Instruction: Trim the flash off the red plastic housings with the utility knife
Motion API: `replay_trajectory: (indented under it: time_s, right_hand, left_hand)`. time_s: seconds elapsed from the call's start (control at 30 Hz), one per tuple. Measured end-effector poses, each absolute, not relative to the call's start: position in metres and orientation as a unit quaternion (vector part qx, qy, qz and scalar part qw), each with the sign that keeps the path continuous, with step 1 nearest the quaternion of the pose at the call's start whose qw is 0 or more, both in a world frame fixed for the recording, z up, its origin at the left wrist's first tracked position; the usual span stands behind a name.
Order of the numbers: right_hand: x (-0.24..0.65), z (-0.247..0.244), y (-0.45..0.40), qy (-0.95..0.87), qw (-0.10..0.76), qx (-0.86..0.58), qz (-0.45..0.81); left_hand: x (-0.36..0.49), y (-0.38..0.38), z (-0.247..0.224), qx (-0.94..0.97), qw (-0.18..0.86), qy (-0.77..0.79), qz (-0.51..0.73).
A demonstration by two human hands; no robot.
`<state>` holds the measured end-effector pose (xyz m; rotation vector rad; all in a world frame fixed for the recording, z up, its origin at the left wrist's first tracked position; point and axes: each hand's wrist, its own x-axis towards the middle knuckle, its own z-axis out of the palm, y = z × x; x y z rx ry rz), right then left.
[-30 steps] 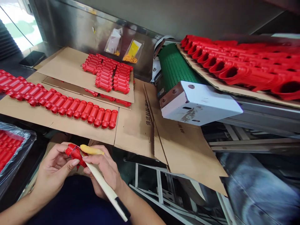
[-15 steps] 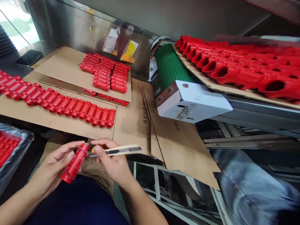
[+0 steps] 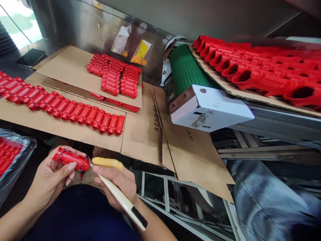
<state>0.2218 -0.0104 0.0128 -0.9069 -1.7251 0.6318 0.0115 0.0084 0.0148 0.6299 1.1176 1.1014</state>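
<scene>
My left hand [image 3: 54,177] is closed around a red plastic tube [image 3: 71,159], held nearly level with its outlined, detailed side up. Its narrower end points right, toward my other hand. My right hand [image 3: 119,184], with a yellow cover on the index finger, grips a cream-handled knife [image 3: 120,197] with a black butt end. The thin blade tip meets or nearly meets the tube's right end; actual contact cannot be made out. Beyond the hands, a row of similar red tubes [image 3: 91,116] lies on cardboard [image 3: 107,140].
Stacked cardboard behind the row carries more red parts [image 3: 110,78]. At right, a green conveyor belt [image 3: 188,70] with a white end bracket [image 3: 210,110] bears rows of red parts [image 3: 265,72]. A plastic-lined bin [image 3: 27,147] stands left. Another person's denim-covered leg [image 3: 265,197] is at lower right.
The tube has turned from a steep slant to nearly level. My right hand has rotated, so the knife handle now slopes down to the right, and its tip is at the tube's end.
</scene>
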Motion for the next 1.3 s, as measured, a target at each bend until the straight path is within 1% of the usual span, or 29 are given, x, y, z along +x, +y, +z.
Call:
replay_trajectory:
  time_s: [0.17,0.63,0.9,1.3]
  right_hand:
    - [0.217,0.007,-0.007,-0.714,0.545,-0.358,0.257]
    - [0.217,0.009,-0.009,-0.715,0.536,-0.366,0.262]
    - [0.215,0.011,-0.014,-0.68,0.534,-0.382,0.327]
    - [0.217,0.012,-0.021,-0.675,0.535,-0.407,0.305]
  left_hand:
    - [0.005,0.006,0.006,0.298,0.686,0.483,0.456]
    - [0.006,0.004,0.006,0.296,0.692,0.47,0.46]
    - [0.003,0.003,0.005,0.277,0.722,0.451,0.445]
    - [0.006,0.005,0.01,0.27,0.696,0.461,0.481]
